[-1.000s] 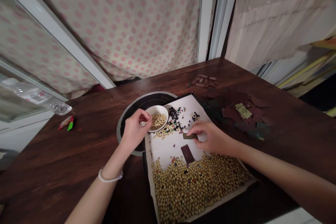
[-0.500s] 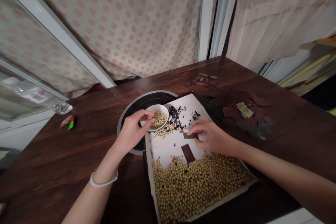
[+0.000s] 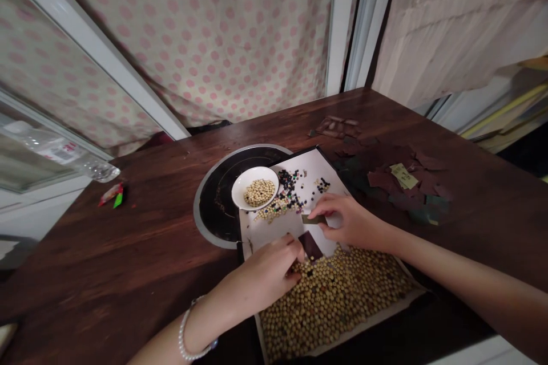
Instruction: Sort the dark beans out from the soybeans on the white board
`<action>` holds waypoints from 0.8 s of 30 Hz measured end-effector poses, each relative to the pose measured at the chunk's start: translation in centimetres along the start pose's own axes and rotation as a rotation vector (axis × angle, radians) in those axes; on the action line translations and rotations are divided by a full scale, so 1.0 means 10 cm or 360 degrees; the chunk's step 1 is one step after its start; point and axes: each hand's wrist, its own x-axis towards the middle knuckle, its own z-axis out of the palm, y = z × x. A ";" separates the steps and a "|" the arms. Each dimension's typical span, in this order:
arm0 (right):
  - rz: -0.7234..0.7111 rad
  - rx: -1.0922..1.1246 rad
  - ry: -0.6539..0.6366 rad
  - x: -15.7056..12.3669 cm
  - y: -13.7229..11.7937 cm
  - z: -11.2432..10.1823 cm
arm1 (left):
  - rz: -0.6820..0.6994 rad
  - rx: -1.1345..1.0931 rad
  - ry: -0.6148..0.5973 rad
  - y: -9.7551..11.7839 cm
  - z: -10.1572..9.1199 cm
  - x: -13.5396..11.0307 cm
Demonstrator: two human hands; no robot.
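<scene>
My left hand (image 3: 276,265) is over the near-left part of a tray of small yellowish round beads (image 3: 334,302). Its fingers are bent at the edge of the beads, with a gap between thumb and forefinger, and nothing shows in them. My right hand (image 3: 345,218) pinches a small olive-green card (image 3: 315,219) low over the white paper (image 3: 268,234) lining the tray. Between the hands lies a dark maroon card (image 3: 310,246), partly behind my left fingers. A white bowl (image 3: 240,188) holding pale beads stands at the tray's far left corner.
Black beads (image 3: 289,179) and mixed pale beads (image 3: 276,208) lie on the paper. Beneath the bowl sits a round black plate with a grey rim (image 3: 209,211). Maroon and green card pieces (image 3: 411,182) spread right. A plastic bottle (image 3: 64,151) and a wrapper (image 3: 113,195) are left.
My left hand has left the bowl and come down toward me to the bead pile. My right hand stays almost in place, still with the olive-green card.
</scene>
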 end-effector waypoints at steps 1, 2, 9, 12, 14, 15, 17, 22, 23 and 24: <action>0.0007 0.0006 -0.0013 0.00 0.00 0.00 | 0.0010 -0.0020 -0.0010 0.00 -0.01 0.00; 0.0010 0.0013 -0.0021 0.00 0.00 0.00 | 0.0023 -0.0037 -0.0018 0.00 -0.01 0.01; 0.0019 0.0009 -0.0058 -0.01 -0.01 0.00 | 0.0089 -0.0055 0.0052 0.01 -0.05 0.03; 0.0001 0.0000 -0.0119 -0.02 0.00 0.00 | 0.0106 -0.0123 0.0124 0.02 -0.08 0.08; -0.0005 -0.0011 -0.0135 -0.03 0.01 0.00 | 0.0119 -0.0195 0.0171 0.02 -0.09 0.12; -0.0004 -0.0018 -0.0125 -0.03 0.01 0.00 | 0.0119 -0.0227 0.0198 0.02 -0.08 0.13; 0.0007 -0.0026 -0.0101 -0.02 0.01 0.00 | 0.0119 -0.0287 0.0257 0.00 -0.06 0.17; 0.0026 -0.0018 -0.0064 -0.01 0.01 0.00 | 0.0151 -0.0382 0.0364 -0.07 0.01 0.22; 0.0025 -0.0018 -0.0069 -0.01 0.01 0.00 | 0.0161 -0.0383 0.0373 -0.08 0.02 0.23; 0.0025 -0.0018 -0.0078 -0.01 0.01 0.00 | 0.0170 -0.0382 0.0382 -0.09 0.03 0.24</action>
